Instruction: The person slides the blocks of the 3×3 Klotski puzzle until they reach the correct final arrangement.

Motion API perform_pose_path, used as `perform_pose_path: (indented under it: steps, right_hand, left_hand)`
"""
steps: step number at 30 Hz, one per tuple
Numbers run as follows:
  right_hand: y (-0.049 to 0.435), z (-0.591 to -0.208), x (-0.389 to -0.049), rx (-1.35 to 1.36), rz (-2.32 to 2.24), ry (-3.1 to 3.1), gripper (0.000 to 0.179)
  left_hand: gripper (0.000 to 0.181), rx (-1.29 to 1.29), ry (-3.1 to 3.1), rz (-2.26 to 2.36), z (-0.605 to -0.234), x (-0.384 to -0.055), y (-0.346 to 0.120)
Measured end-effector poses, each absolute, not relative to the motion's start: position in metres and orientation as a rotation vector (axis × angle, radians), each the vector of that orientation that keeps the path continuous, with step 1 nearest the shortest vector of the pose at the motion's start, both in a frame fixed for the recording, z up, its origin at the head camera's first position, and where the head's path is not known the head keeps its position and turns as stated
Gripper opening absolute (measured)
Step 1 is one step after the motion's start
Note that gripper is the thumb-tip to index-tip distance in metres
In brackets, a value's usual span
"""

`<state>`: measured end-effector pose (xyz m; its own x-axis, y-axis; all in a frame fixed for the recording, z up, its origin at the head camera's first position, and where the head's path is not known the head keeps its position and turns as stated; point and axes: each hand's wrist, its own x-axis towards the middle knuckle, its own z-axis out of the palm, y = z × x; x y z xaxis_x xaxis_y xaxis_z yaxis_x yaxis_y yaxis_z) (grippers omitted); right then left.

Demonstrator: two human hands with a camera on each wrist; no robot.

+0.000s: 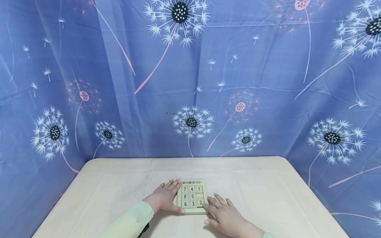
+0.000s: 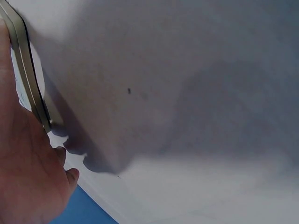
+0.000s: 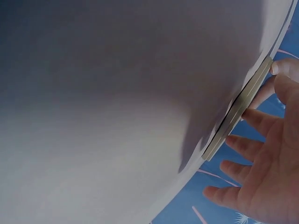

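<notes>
A pale wooden sliding number puzzle [image 1: 191,210] lies flat on the table, with Chinese print along its top. Its tiles read 7, 4, 1, then 8, 5 and a bare slot, then 6, 3, 2. Tile 2 [image 1: 200,201] sits slightly higher than tile 3 [image 1: 193,203], with a narrow gap below it. My left hand [image 1: 165,196] holds the frame's left side, thumb at the lower corner and fingers by the upper one. From the right, my right hand [image 1: 224,213] reaches in, its index fingertip touching tile 2, other fingers spread. Both wrist views show the puzzle's edge [image 2: 29,70] beside the hands.
The cream tabletop [image 1: 253,178] has rounded far corners. Blue cloth [image 1: 154,125] printed with dandelions hangs behind the table and along both sides. Light green sleeves [image 1: 131,219] cover the forearms.
</notes>
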<state>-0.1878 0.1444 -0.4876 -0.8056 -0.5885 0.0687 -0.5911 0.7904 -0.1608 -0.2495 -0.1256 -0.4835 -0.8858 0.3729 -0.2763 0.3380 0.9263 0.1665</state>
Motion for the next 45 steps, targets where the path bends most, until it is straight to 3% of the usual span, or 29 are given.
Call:
perform_pose_path:
  steps: [45]
  right_hand:
    - [0.135,-0.486,-0.2,0.91,0.373,-2.992,0.06]
  left_hand:
    - [0.113,0.518,2.786,0.138,-0.481,-0.249,-0.126]
